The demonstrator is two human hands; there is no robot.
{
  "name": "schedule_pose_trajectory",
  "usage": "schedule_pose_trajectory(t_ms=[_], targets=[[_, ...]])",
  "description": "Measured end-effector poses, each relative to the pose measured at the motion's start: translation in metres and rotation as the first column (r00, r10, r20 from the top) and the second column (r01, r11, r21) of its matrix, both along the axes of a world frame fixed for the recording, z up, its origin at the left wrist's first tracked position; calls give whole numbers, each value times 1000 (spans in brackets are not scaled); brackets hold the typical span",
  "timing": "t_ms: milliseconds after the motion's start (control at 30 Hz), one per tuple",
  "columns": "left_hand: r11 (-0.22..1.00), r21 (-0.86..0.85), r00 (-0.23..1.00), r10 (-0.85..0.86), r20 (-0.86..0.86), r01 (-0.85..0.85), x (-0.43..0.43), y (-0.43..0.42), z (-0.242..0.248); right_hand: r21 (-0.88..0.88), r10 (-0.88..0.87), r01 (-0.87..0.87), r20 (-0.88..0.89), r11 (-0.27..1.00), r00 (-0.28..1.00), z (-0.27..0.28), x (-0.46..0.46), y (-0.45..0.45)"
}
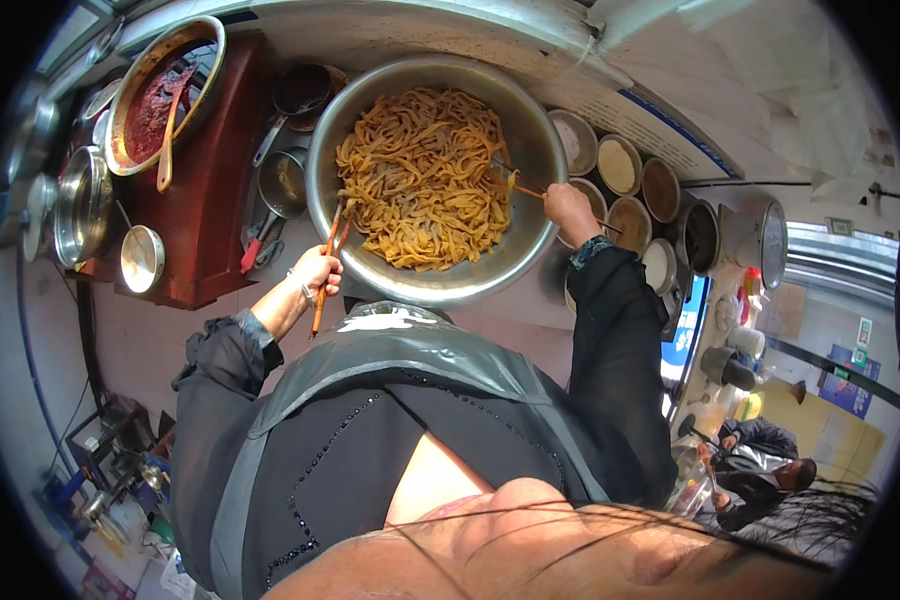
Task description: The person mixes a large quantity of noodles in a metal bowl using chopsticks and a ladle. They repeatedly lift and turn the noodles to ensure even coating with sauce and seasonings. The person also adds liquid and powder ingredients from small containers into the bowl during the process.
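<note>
Broad flat noodles (427,180), brownish yellow, lie heaped in a large stainless steel basin (534,135) in front of me. My left hand (318,271) grips wooden chopsticks (335,231) at the near left rim, their tips at the edge of the heap. On the opposite side, my right hand (570,208) is closed around another set of wooden chopsticks (526,190). Those reach into the noodles from the right, and a strand hangs over them. The buried tips are hidden. Against the basin's near side is my dark apron (420,349).
Several round containers (619,165) of powders or seasonings stand right of the basin. Two small saucepans (283,182) sit at its left. Farther left, a basin of red sauce (150,112) holds a spoon; a small bowl (142,259) stands nearer. People (765,465) are at the lower right.
</note>
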State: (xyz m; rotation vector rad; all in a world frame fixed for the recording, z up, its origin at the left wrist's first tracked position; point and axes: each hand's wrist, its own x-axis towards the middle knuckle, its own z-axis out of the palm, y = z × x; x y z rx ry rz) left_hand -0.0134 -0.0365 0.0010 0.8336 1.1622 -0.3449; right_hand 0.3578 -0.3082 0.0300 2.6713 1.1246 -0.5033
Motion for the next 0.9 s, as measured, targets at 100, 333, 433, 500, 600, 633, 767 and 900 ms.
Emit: schedule_pose_trajectory(t_ms=[100,333,433,500,600,633,767,900], targets=[[973,118,975,-182,-129,197,12,17,16,-46,62,-65,-57,997,996,33,3,-5],[942,157,948,-268,-175,295,27,37,-4,-132,-25,2,-170,991,985,-16,87,-13],[705,431,824,-520,-225,563,71,57,-44,8,36,-35,-287,999,957,-57,83,58],[479,584,722,-625,-297,655,92,81,-69,109,94,-58,-359,992,929,-106,79,88],[532,561,750,-602,-274,633,105,88,-48,172,77,-8,-397,985,915,-119,59,98],[558,572,773,-586,-241,601,100,87,-46,212,102,-16,-398,977,912,-119,53,94],[839,420,906,-414,83,345,68,59,-14,291,129,-40,-295,956,947,-71,41,49],[945,286,924,-246,293,161,28,32,3,237,14,40,-221,971,975,-26,26,10]])
